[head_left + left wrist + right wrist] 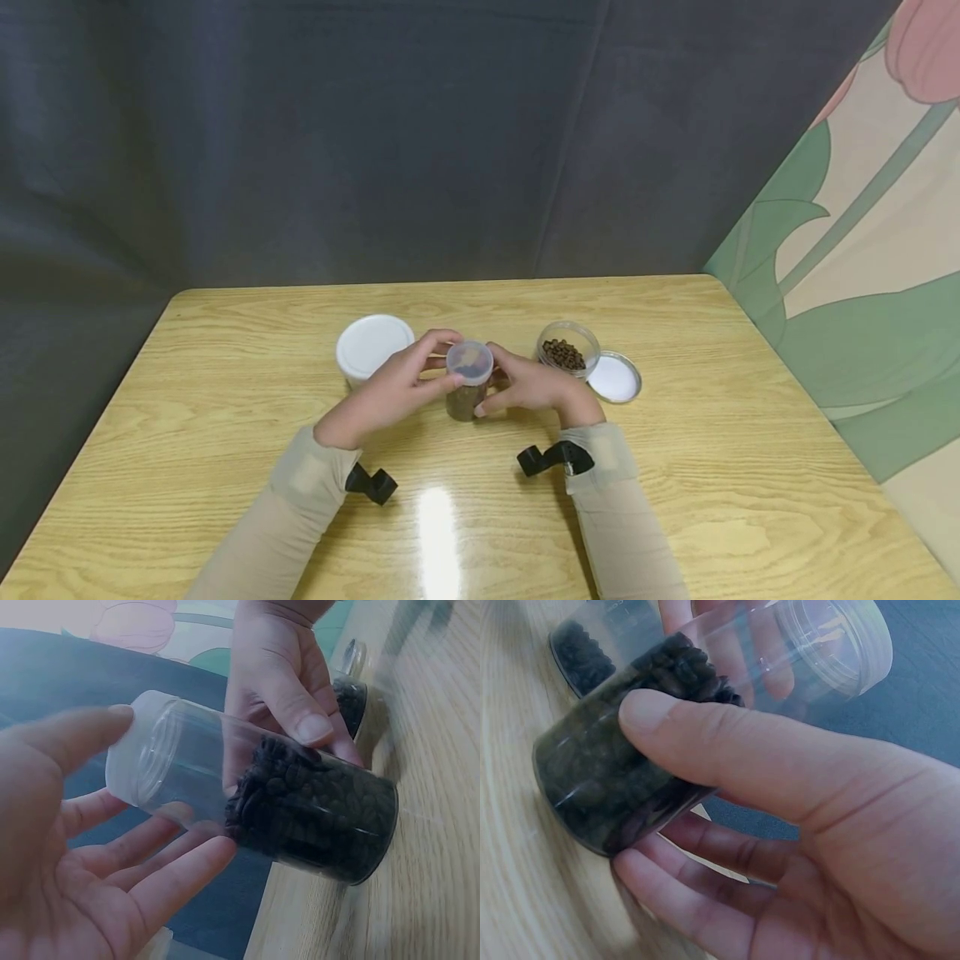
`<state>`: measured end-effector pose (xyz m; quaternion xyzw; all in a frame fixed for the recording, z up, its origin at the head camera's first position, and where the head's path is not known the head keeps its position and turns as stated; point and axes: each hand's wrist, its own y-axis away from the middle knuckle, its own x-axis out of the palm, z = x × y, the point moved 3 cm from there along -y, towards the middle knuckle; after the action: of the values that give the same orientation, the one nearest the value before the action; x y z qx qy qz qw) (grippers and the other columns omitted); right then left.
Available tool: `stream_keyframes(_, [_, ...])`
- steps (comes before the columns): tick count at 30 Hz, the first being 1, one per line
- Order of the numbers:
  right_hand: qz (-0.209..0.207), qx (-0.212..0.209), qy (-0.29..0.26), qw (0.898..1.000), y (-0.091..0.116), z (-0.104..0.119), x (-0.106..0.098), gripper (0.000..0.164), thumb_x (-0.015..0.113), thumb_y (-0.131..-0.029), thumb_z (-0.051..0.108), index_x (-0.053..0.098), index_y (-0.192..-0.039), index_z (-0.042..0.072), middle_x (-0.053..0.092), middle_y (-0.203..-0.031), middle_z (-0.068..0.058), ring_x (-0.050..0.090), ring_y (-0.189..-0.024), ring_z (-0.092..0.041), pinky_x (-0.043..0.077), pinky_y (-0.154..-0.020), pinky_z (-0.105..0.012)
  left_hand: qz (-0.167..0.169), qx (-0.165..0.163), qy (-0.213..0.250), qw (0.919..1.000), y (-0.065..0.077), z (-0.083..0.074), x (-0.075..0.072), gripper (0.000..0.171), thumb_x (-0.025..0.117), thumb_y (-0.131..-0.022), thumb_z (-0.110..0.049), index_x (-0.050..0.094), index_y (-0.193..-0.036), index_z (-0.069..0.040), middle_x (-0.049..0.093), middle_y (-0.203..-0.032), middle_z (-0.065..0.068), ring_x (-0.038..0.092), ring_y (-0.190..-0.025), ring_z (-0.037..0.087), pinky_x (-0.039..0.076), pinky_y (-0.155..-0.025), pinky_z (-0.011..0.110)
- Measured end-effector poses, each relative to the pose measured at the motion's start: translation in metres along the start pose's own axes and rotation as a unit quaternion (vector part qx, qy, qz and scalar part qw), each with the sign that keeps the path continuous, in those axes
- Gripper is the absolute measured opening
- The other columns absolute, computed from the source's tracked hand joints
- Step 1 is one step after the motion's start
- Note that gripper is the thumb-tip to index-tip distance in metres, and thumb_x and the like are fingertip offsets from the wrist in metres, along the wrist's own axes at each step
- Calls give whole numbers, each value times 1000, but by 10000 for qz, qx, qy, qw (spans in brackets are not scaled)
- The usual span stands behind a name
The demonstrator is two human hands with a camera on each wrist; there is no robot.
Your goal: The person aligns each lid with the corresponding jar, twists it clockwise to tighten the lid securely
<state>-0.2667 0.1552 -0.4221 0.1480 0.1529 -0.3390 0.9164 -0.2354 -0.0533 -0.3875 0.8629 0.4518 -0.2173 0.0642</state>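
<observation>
A clear plastic jar (467,402) with a translucent white lid (139,746) stands between both hands in the head view. Dark coffee-like beans (315,810) fill its lower part. My left hand (405,375) holds the jar at the lid, thumb on the near side and fingers spread around the far side. Lower down, my right hand (536,383) grips the jar's body; its thumb (660,720) presses on the wall at the level of the beans, and fingers curve beneath on the other side.
On the left stands a container with a white lid (375,343). At right, an uncovered clear dish (570,329) holds brown bean-like pieces (562,354), beside a round white disc with a metallic rim (615,379). A dark curtain (375,150) hangs behind the wooden table (720,433).
</observation>
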Motion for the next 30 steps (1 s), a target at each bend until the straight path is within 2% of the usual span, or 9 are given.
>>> stream_keyframes(6, [9, -16, -31, 10000, 0, -1, 0, 69, 79, -87, 8, 38, -143, 8, 53, -133, -12, 58, -116, -28, 50, -100, -43, -180, -51, 139, 9997, -1, 0, 4, 52, 68, -99, -20, 39, -142, -11, 52, -140, 14, 55, -130, 33, 53, -103, 39])
stream_keyframes(14, [0, 17, -33, 10000, 1, 0, 1, 67, 79, -87, 9, 38, -141, 8, 51, -136, -12, 55, -122, -29, 49, -102, -45, -329, 107, -308, 9989, 0, -1, 4, 45, 67, -101, -22, 42, -137, -11, 56, -136, 14, 59, -125, 32, 54, -102, 44])
stream_keyframes(22, [20, 21, -13, 10000, 0, -1, 1, 70, 79, -87, 10, 37, -142, 9, 51, -139, -12, 55, -125, -30, 47, -107, -47, -286, 195, -477, 9983, 1, 0, 2, 45, 65, -101, -27, 43, -139, -14, 58, -134, 13, 59, -125, 33, 50, -106, 50])
stream_keyframes(30, [22, 29, -40, 10000, 0, 0, 2, 73, 79, -87, 8, 35, -145, 9, 51, -141, -13, 54, -127, -31, 46, -108, -48, -196, 55, -260, 9995, 1, 0, 3, 46, 63, -102, -25, 40, -141, -14, 54, -138, 15, 56, -128, 35, 51, -106, 48])
